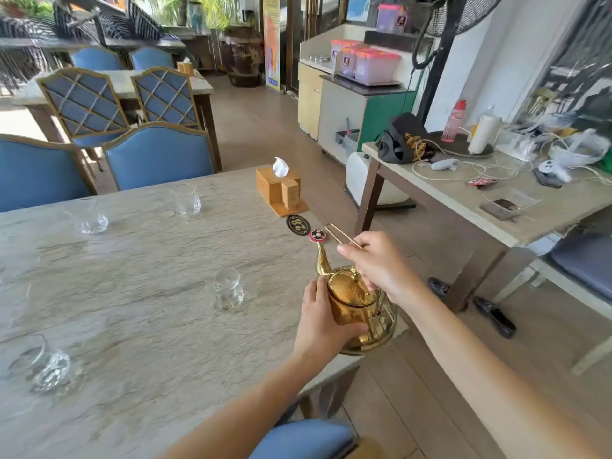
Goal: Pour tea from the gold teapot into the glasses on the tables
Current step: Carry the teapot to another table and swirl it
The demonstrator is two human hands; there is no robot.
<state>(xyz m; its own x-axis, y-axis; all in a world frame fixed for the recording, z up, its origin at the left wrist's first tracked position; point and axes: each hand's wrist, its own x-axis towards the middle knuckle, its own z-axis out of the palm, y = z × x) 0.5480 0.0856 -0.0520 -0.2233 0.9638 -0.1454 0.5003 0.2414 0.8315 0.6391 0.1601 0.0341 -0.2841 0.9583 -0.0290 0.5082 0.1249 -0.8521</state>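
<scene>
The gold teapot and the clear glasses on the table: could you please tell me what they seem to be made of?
The gold teapot looks like polished brass-coloured metal: it shines and mirrors its surroundings. The nearest clear glass appears to be transparent glass, possibly plastic, with the tabletop visible through it.

Bright, even daylight fills the room, coming from the windows [185, 11] at the far top left, which are overexposed. Shadows are soft and faint. The gold teapot [359, 309] shows warm glare. The wide lens bends lines at the edges. The nearest glass [49, 366] is smeared, probably by motion blur.
</scene>
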